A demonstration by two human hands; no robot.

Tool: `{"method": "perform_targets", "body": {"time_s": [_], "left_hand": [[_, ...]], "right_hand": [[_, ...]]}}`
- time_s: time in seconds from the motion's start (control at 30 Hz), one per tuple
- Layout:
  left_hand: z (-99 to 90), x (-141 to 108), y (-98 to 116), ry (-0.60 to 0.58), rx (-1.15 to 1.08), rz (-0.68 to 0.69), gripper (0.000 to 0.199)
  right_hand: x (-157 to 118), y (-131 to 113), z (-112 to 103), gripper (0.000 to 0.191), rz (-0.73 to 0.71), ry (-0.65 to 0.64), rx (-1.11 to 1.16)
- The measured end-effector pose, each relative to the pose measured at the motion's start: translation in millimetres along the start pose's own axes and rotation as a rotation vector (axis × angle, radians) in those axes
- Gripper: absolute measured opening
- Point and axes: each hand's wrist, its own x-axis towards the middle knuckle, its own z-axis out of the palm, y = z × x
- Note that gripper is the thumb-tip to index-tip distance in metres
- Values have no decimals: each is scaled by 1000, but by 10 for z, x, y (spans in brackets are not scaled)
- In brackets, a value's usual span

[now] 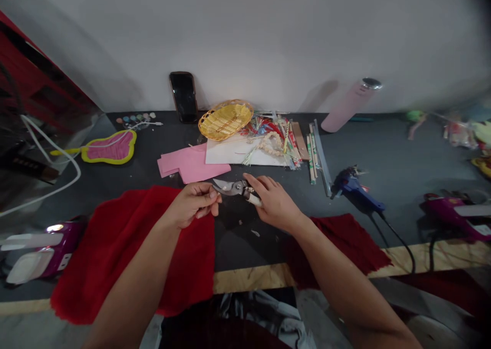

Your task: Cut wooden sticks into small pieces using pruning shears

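Pruning shears [238, 187] with white handles are gripped in my right hand [276, 203], their blades pointing left. My left hand [197, 203] is closed in a pinch at the blade tips, over a red cloth [192, 259]. Whatever its fingers hold is too small to make out. Beyond my hands lie pink sheets [192, 163] and a white board [226, 152] bearing craft pieces, among them a beige beaded ring [271, 143]. Small scraps [255, 233] are scattered on the dark table below the shears.
At the back stand a phone [183, 97], a woven basket [226, 121] and a pink bottle [351, 106]. A blue glue gun [356, 190] with a cord lies to the right. Purple devices [456, 213] sit at both sides. A dark red cloth [345, 241] hangs over the front edge.
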Motion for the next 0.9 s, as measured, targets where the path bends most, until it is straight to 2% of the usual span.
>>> {"method": "perform_targets", "body": {"time_s": [0.17, 0.3, 0.43, 0.57, 0.67, 0.77, 0.9], "left_hand": [[-34, 16, -28, 28, -19, -19, 25], [-22, 68, -115, 135, 39, 79, 24], [39, 93, -135, 172, 129, 147, 24], [57, 97, -116, 214, 209, 150, 24], [60, 97, -112, 244, 248, 139, 23], [78, 97, -120, 249, 299, 140, 23], [108, 99, -137, 232, 317, 125, 23]], "right_hand": [[12, -22, 10, 70, 21, -44, 0], [-9, -88, -14, 61, 129, -25, -24], [-42, -110, -51, 65, 128, 23, -65], [-32, 67, -40, 68, 206, 76, -83], [-6, 288, -18, 60, 320, 141, -56], [12, 496, -13, 64, 448, 206, -70], [19, 643, -18, 65, 584, 172, -140]]}}
